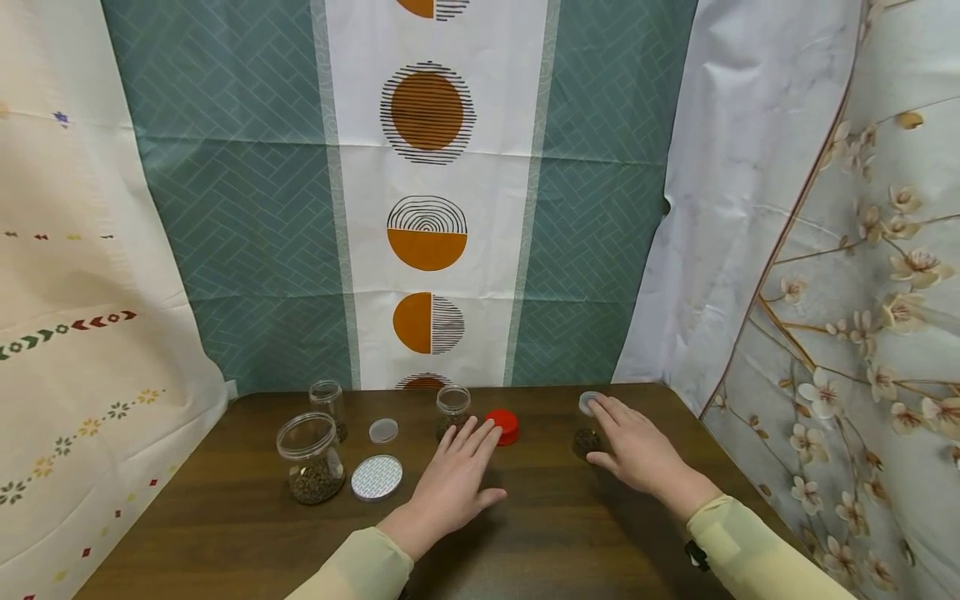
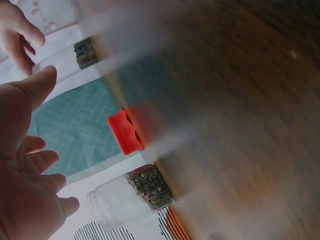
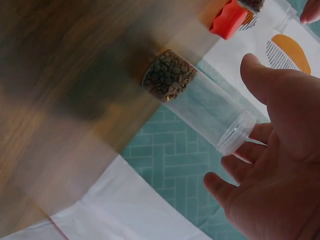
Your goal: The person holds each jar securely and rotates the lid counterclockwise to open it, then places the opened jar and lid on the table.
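Observation:
My left hand (image 1: 453,479) hovers with fingers spread and holds nothing. Just past its fingertips are a red lid (image 1: 504,427) and an uncapped clear jar (image 1: 453,401) partly filled with dark pellets. My right hand (image 1: 630,442) is beside a tall clear jar (image 3: 200,105) at the table's right. That jar has a translucent cap (image 1: 589,403) on top and a layer of brown pellets (image 3: 169,75) at the bottom. In the right wrist view the fingers (image 3: 237,167) lie right at the cap, loosely extended, with the thumb standing apart from the jar.
On the left stand a wide open jar (image 1: 309,446) of pellets and a slimmer open jar (image 1: 327,400) behind it. A small translucent lid (image 1: 383,430) and a larger round lid (image 1: 377,477) lie flat beside them on the wooden table (image 1: 225,517). Patterned curtains (image 1: 247,208) hang behind.

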### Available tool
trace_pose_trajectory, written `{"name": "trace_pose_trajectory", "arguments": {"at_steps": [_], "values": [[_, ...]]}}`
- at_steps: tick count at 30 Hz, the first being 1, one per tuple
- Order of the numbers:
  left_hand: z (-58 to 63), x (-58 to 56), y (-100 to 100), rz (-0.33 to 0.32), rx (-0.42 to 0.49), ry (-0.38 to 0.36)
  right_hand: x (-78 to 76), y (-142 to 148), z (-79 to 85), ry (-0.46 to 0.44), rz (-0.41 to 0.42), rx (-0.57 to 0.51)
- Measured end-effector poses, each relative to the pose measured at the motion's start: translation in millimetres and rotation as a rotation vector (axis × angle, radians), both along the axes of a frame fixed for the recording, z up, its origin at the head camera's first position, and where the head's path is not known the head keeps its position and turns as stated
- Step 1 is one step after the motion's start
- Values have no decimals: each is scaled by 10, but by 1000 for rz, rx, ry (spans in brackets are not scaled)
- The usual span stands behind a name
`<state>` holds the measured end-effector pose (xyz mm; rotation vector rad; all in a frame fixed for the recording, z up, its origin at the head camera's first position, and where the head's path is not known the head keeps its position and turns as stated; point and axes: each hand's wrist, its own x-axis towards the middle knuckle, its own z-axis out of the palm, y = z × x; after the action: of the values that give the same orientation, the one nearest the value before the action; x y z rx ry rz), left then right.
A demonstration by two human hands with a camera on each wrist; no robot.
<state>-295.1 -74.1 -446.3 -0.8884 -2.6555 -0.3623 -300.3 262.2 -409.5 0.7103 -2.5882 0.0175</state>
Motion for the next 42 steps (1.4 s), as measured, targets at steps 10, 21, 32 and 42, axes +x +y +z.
{"name": "trace_pose_trajectory", "arguments": {"at_steps": [10,21,32,42], "values": [[-9,5,-40,8,11,-19,30,-155,-59,-24,29,-18],[4,12,-80,16,23,-39,89,-362,-35,-30,78,5],[8,13,-144,10,44,-54,97,-546,-32,-11,148,24],[-17,-4,-237,13,52,-80,136,-729,1,-30,182,50]]}}
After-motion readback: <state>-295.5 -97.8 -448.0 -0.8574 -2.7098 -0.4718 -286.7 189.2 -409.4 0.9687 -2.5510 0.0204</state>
